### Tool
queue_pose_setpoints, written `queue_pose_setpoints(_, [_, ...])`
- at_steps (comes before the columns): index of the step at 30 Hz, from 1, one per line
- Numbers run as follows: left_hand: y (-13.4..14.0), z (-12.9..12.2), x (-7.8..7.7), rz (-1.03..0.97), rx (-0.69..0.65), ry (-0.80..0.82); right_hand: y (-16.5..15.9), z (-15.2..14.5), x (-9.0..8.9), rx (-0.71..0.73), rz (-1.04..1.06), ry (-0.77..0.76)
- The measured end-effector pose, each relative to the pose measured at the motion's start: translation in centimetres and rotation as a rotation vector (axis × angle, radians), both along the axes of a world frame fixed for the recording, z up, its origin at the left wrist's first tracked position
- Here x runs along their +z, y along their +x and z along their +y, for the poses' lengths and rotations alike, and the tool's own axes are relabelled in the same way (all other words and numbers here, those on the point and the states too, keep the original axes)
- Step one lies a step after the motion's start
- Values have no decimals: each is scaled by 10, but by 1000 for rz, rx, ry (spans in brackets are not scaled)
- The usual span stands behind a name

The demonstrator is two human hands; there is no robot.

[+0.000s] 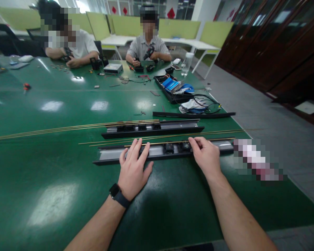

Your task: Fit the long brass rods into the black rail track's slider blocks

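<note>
The left hand [134,170] lies spread over the near trough [108,161], long and straight, black outside, smooth grey inside. The right hand [206,153] pinches a thin golden rod [172,142].

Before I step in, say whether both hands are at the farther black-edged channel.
No, the left hand and the right hand are both at the nearer black-edged channel.

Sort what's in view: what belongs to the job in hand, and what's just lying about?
Seem part of the job: near trough; black blocks inside it; thin rod at the right hand; far trough.

Seem just lying about: black tray; gloves; clear bottle.
</note>
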State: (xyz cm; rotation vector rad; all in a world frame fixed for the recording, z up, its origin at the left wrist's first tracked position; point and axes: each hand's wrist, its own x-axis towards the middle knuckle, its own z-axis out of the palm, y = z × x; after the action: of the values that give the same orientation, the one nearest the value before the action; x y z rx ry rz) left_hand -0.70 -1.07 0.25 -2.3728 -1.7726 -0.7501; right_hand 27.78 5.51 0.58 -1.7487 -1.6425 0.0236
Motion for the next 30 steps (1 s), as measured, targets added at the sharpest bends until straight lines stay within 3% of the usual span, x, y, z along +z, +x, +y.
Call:
queue_pose_setpoints(16, [0,0,0,5,8,4,-1,0,3,-23,-31,-6])
queue_pose_setpoints(24, [0,1,-1,-9,0,13,1,0,-3,3,95,18])
queue_pose_setpoints(30, [0,1,-1,-6,2,10,1,0,-2,23,34,24])
